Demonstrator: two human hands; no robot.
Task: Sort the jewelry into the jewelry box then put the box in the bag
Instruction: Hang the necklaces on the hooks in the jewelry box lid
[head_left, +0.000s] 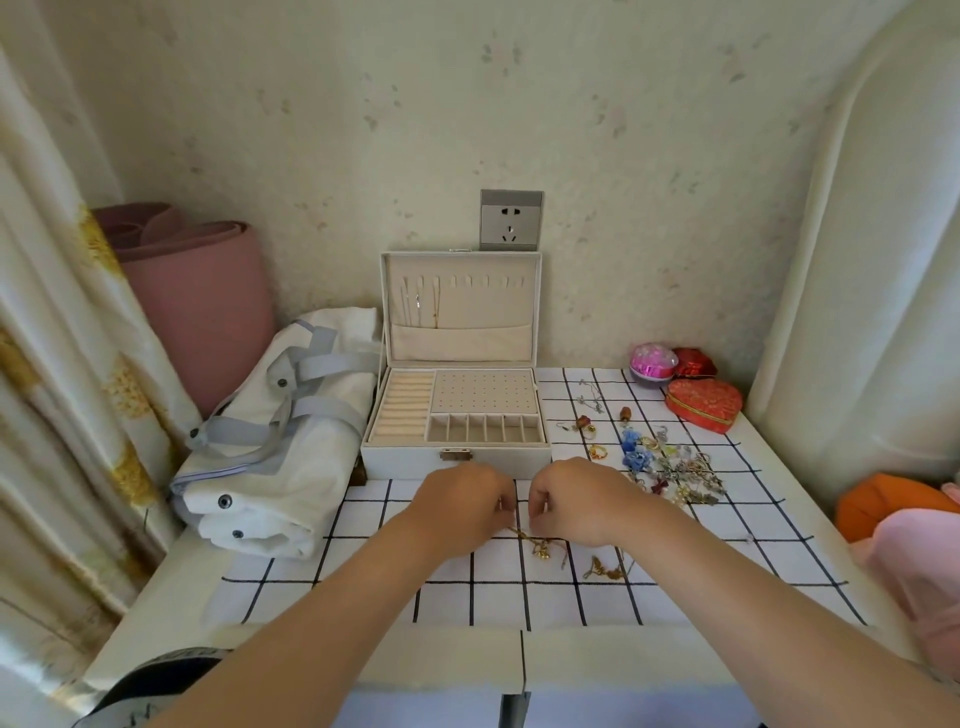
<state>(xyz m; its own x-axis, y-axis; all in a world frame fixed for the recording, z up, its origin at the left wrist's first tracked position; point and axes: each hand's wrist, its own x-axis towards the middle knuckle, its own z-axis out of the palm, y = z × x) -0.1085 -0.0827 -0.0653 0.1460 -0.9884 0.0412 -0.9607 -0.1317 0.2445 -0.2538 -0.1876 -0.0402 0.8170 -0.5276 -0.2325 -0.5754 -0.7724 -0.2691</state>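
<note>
The white jewelry box (457, 462) stands open at the back of the table, its lid upright against the wall with a few chains hanging inside. My left hand (462, 506) and my right hand (576, 501) are close together just in front of the box, each pinching an end of a thin gold necklace (540, 545) whose pendant trails on the cloth below. A second gold piece (605, 569) lies nearby. A heap of mixed jewelry (670, 467) lies to the right of the box. The white bag (270, 441) with grey straps lies folded left of the box.
A checked cloth (467, 597) covers the table. Red heart-shaped boxes (704, 405) and a pink ball (652, 361) sit at the back right. A rolled pink mat (202, 301) stands left by the curtain. A wall socket (511, 221) is above the box.
</note>
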